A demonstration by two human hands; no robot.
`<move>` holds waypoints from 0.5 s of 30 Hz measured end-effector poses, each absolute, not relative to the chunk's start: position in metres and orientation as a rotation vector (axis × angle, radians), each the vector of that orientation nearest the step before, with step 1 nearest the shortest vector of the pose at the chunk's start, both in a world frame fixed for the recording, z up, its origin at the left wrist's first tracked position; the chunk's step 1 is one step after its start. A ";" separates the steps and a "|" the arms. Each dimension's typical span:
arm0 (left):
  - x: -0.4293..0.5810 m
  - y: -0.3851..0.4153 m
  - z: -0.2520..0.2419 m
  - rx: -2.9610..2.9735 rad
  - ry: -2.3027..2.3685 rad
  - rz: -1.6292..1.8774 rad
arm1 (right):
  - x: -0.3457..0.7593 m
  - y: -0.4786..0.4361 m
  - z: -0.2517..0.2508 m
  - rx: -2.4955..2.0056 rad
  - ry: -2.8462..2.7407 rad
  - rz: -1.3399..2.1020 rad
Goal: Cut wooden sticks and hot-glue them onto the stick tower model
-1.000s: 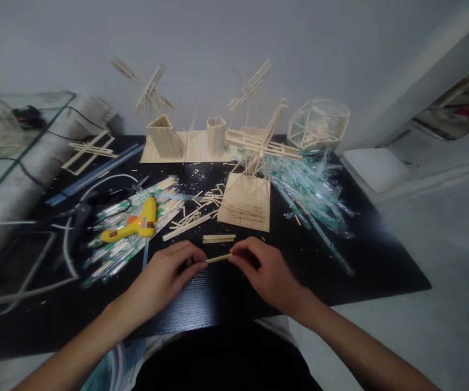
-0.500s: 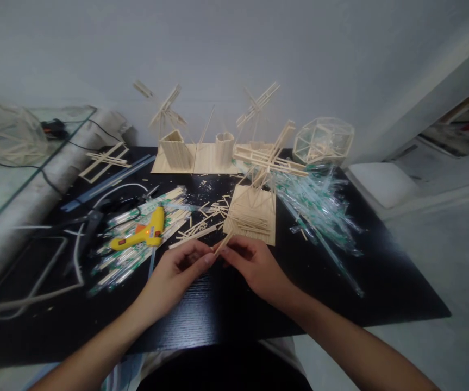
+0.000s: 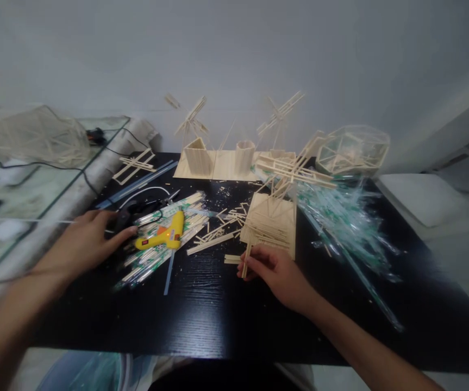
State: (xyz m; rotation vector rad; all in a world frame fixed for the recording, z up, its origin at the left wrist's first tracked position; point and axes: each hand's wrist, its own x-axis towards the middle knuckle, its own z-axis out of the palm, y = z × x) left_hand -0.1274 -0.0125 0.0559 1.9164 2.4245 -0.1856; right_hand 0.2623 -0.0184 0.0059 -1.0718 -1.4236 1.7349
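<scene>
My right hand (image 3: 269,271) pinches thin wooden sticks (image 3: 246,260) upright between thumb and fingers. Just left of its fingertips lies a short piece of wood (image 3: 231,259). Behind that hand, a wooden base (image 3: 275,203) carries a row of sticks and a windmill-like stick frame (image 3: 293,168). Over at the left, my left hand (image 3: 95,236) is open, thumb stretched out apart from the fingers. Its fingers reach a dark object (image 3: 125,218) whose kind I cannot make out. Close to the thumb, a yellow glue gun (image 3: 163,237) rests on stick packets (image 3: 147,266) in clear wrap.
Loose stick offcuts (image 3: 222,228) lie mid-table. Crumpled clear wrappers (image 3: 348,222) spread on the right, before a faceted stick frame (image 3: 354,149). Two more stick windmills stand at the back on wooden boards (image 3: 226,169). Cables and a glass sheet (image 3: 26,217) are at left.
My left hand has let go of the sticks and moved left to the dark object beside the glue gun. My right hand keeps the sticks. The view has shifted.
</scene>
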 end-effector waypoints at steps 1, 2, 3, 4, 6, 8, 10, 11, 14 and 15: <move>-0.131 -0.010 0.058 1.857 2.412 -0.265 | 0.262 -0.018 0.006 -1.076 -1.458 1.722; -0.133 -0.009 0.059 1.812 2.402 -0.321 | 0.262 -0.018 0.006 -1.080 -1.485 1.711; -0.135 -0.007 0.060 1.784 2.397 -0.358 | 0.262 -0.018 0.005 -1.082 -1.506 1.704; -0.136 -0.006 0.060 1.779 2.391 -0.377 | 0.262 -0.019 0.004 -1.081 -1.522 1.705; -0.140 -0.006 0.059 1.811 2.384 -0.389 | 0.262 -0.019 0.002 -1.067 -1.544 1.729; -0.146 -0.008 0.055 1.863 2.369 -0.413 | 0.262 -0.020 -0.002 -1.050 -1.539 1.766; -0.153 -0.011 0.048 1.912 2.348 -0.451 | 0.261 -0.021 -0.005 -1.048 -1.508 1.790; -0.156 -0.012 0.044 1.929 2.336 -0.471 | 0.260 -0.021 -0.007 -1.050 -1.488 1.798; -0.168 -0.016 0.030 1.975 2.307 -0.470 | 0.259 -0.022 -0.011 -1.043 -1.426 1.832; -0.172 -0.016 0.026 1.990 2.317 -0.407 | 0.258 -0.022 -0.011 -1.036 -1.411 1.846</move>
